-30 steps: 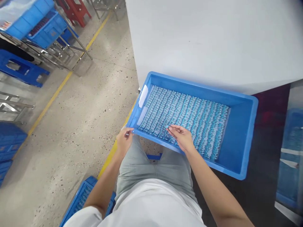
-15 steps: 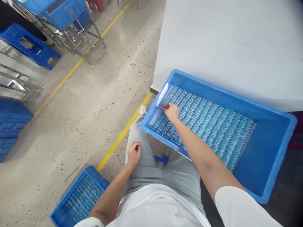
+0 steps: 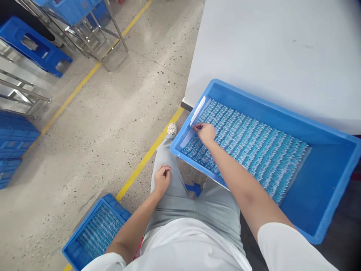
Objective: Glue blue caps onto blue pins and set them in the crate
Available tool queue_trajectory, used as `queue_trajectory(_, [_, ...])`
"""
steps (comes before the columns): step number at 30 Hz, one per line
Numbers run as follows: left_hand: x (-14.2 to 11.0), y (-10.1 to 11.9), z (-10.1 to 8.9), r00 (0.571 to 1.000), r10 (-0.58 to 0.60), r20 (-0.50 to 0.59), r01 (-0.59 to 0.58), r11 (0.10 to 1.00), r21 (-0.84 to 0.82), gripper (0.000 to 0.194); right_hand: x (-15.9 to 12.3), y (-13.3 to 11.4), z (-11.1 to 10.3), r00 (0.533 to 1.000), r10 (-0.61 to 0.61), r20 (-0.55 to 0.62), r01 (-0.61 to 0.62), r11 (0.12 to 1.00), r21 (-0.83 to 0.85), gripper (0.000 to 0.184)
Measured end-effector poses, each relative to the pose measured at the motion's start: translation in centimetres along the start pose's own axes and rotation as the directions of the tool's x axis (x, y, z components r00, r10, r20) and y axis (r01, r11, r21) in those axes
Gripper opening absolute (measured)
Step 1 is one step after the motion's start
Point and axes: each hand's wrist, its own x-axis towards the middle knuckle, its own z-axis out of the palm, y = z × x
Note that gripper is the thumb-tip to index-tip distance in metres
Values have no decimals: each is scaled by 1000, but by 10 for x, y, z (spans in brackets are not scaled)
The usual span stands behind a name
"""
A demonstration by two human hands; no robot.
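Note:
A big blue plastic crate (image 3: 324, 180) sits tilted across the table edge and over my lap. Inside it, a clear sheet carries many rows of small blue-and-silver pieces (image 3: 248, 139), too fine to name. My right hand (image 3: 205, 132) reaches to the left end of these rows, thumb and fingers pinched together at the sheet's edge; whatever is between the fingertips is too small to make out. Over my thigh, my left hand (image 3: 163, 178) is loosely curled with nothing visible in it.
A white table (image 3: 254, 45) lies beyond the crate. On the floor at lower left stands another blue crate (image 3: 70, 244) with similar rows. Blue crates (image 3: 17, 137) are stacked at far left, near a blue stool (image 3: 36, 49) and metal-legged stands (image 3: 98, 56). Yellow lines mark the floor.
The view has shifted slightly, so the crate appears a little further right. My right hand stays at the left end of the rows, and my left hand remains over my thigh.

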Motion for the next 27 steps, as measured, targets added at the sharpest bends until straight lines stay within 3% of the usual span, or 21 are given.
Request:
queue_trajectory(6, [1, 4, 1, 999, 14, -30, -14, 1000, 10, 23, -3, -6, -2, 1000, -25, 5, 25, 992, -122, 29])
queue_trajectory(9, [3, 16, -5, 998, 40, -40, -40, 999, 2, 22, -10, -10, -13, 998, -56, 2, 55, 986, -157, 33])
queue_trajectory(13, [17, 53, -20, 991, 124, -48, -125, 992, -20, 20, -32, -2, -46, 994, -73, -78, 62, 989, -132, 35])
queue_trajectory(16, [43, 94, -23, 963, 267, -46, -267, 964, 7, 19, -60, 23, -79, 990, -57, -128, 48, 996, -78, 38])
queue_trajectory(19, [76, 129, -6, 950, 270, 155, -284, 955, 83, 25, -101, 61, -107, 991, 23, -129, -28, 999, -34, 43])
queue_trajectory(21, [101, 141, 15, 944, 183, 274, -251, 939, 237, 28, -132, 87, -121, 989, 87, -123, -92, 995, -29, 45])
queue_trajectory(23, [124, 144, 40, 931, 129, 343, -242, 919, 311, 24, -163, 110, -130, 976, 171, -132, -177, 984, -33, 45])
queue_trajectory(24, [136, 144, 52, 902, 12, 432, -218, 876, 430, 23, -176, 120, -133, 967, 212, -139, -219, 975, -39, 44])
queue_trajectory(27, [164, 136, 82, 876, -91, 474, -194, 833, 517, 18, -207, 143, -137, 944, 293, -152, -304, 951, -54, 43])
